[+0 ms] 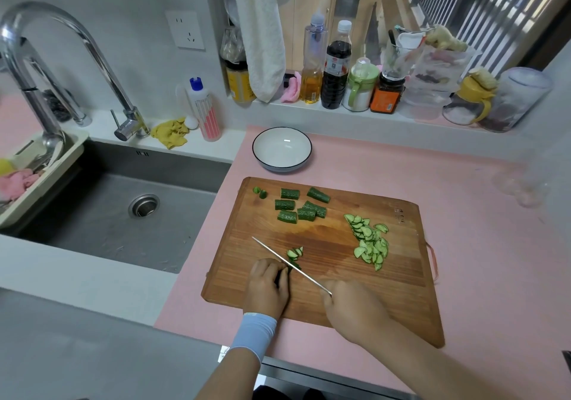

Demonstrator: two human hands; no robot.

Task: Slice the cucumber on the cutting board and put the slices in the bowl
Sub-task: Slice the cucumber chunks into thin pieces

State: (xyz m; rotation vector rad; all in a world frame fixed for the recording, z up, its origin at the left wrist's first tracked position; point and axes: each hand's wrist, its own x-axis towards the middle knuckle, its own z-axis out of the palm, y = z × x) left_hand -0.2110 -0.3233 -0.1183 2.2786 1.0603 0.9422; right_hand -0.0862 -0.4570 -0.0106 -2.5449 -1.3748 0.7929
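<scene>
A wooden cutting board (324, 282) lies on the pink counter. My left hand (268, 285) curls over a short cucumber piece (293, 265) near the board's front left. My right hand (352, 305) grips the handle of a knife (287, 262), whose thin blade crosses that piece. A few fresh slices (295, 253) lie just beyond the blade. Several uncut cucumber chunks (298, 208) sit at the board's far side, two small end bits (259, 192) to their left. A heap of half-moon slices (369, 242) lies on the right. The white bowl (281, 149) stands behind the board with nothing in it.
A steel sink (123, 214) with a tall tap (61, 59) lies to the left. Bottles and jars (336, 69) line the ledge behind the counter. A soap bottle (205, 109) and yellow cloth (170, 132) sit by the sink.
</scene>
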